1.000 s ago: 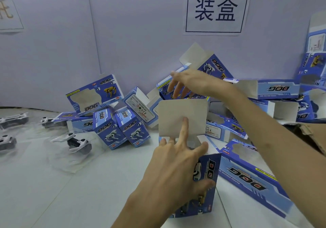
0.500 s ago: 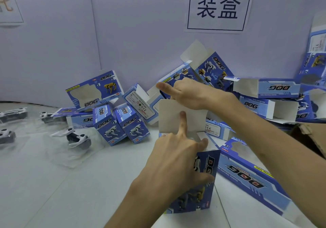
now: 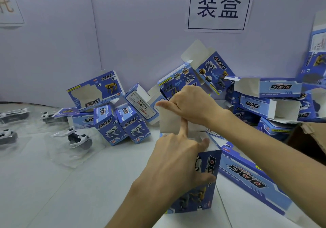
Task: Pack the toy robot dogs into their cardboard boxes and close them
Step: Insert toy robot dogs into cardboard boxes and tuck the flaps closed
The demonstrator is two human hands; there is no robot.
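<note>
Lower centre of the frame: the left hand (image 3: 176, 160) grips the upright box (image 3: 202, 196). Its thumb is clamped across the printed face and its other fingers curl round the upper end. The index finger points straight up and braces the lid flap (image 3: 167, 121) from the near side.

Just above, the right hand (image 3: 192, 104) sits on the flap's top edge. Its fingers are curled over that edge, with the index finger laid straight along it; the thumb is hidden. The flap stands raised, so this box is not yet closed. Whether a dog is inside cannot be seen.

Lower right: a flattened box (image 3: 247, 173) lies on the table (image 3: 53, 183), not yet assembled.

Middle left: two closed boxes (image 3: 132, 123) lean together and are judged finished. Left of them, several toy robot dogs (image 3: 77, 137) in clear bags lie unpacked, out to the left edge.

Rear, centre to right: a pile of open boxes (image 3: 268, 104) rests against the wall, flaps up and apparently empty.

Assessment: early stage. Most dogs and boxes remain to be packed.
</note>
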